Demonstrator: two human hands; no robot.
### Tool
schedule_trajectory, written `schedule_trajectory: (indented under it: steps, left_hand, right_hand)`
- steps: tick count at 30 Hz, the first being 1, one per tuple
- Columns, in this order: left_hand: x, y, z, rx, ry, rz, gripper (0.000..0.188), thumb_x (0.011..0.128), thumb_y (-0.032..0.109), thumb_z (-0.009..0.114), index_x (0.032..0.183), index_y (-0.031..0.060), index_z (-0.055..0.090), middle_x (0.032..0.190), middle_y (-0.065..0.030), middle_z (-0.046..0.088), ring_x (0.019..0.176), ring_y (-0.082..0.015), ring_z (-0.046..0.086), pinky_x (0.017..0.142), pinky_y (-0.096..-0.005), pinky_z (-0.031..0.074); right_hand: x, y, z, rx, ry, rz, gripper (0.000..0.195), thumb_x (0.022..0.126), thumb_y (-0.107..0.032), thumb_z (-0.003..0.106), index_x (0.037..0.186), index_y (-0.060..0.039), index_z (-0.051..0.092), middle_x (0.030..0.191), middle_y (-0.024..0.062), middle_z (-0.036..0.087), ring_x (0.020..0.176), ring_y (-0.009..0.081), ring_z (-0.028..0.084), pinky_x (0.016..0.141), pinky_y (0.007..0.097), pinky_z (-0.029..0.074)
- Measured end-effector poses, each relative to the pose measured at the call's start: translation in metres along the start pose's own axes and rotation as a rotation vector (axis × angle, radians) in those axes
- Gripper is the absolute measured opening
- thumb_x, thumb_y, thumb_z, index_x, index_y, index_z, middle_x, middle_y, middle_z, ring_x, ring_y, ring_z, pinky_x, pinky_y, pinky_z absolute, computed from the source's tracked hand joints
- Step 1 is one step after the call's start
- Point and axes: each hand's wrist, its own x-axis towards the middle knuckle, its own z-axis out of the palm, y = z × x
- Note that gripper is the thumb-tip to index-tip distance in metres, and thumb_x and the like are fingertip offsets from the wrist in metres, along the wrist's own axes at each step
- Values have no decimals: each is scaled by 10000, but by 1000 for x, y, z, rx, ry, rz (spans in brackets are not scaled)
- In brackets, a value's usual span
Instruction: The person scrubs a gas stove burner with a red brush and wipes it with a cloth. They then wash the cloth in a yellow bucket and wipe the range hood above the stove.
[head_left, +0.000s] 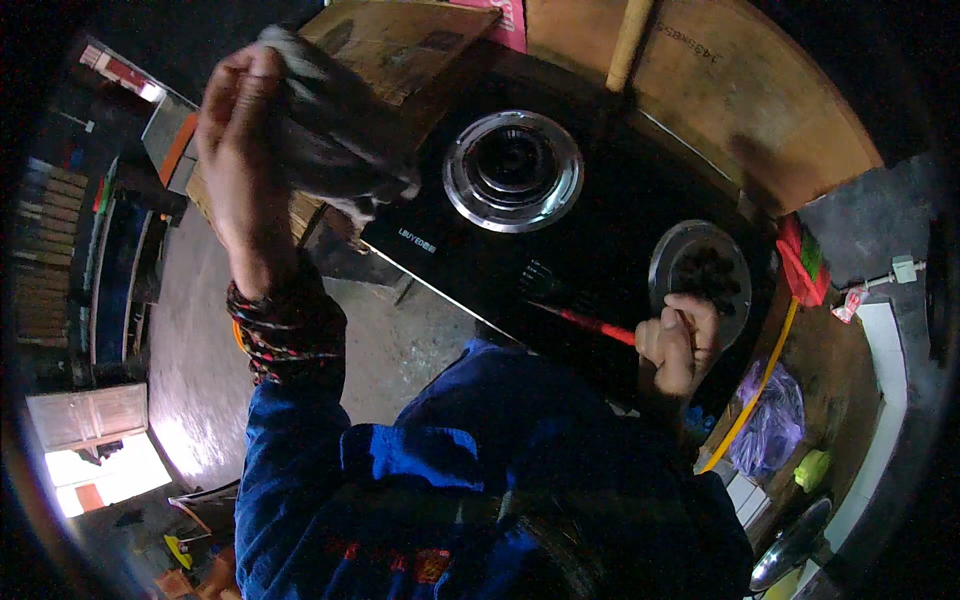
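My left hand (247, 142) is raised at the upper left, its fingers closed on a grey cloth (330, 135) that hangs to the right, blurred, by the corner of a black glass gas cooktop (450, 262). My right hand (682, 341) is over the cooktop's right part, closed on the red handle of a slim pointed tool (592, 326), perhaps a screwdriver or knife; its tip points left. Behind the cloth lies a round metal burner ring (514, 171). Partly behind my right hand is a second metal ring or plate (664, 259) with a dark burner centre.
Cardboard (750, 97) stands behind the cooktop, with a wooden pole (628, 45) against it. To the right are a red plastic item (802, 262), a yellow stick (757, 397), a purple plastic bag (769, 420) and a metal lid or pan (791, 544).
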Motion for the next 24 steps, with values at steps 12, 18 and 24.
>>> schedule_trajectory:
  steps: [12,18,24]
  left_hand:
    - [-115,-201,45,731,-1331,673,569,825,217,586,1359,209,390,1344,-103,376,1145,-323,411,942,-449,338]
    - [-123,-238,76,783,-1133,827,556,749,168,611,1282,150,455,1204,-116,472,1004,-290,500,697,-340,520]
    - [-127,-237,156,916,-967,723,458,756,79,541,1207,61,464,1082,-141,524,990,-298,541,562,-350,531]
  right_hand:
    - [-27,-10,-32,-327,33,103,344,866,-86,553,1191,-5,473,707,36,564,553,104,468,512,264,409]
    - [-43,-22,-19,-1074,191,-32,347,853,-141,599,1172,-31,516,791,56,608,637,123,534,560,267,441]
    - [-45,-13,-24,-1188,98,-147,374,846,-134,606,1189,-27,502,792,49,598,653,119,538,579,270,445]
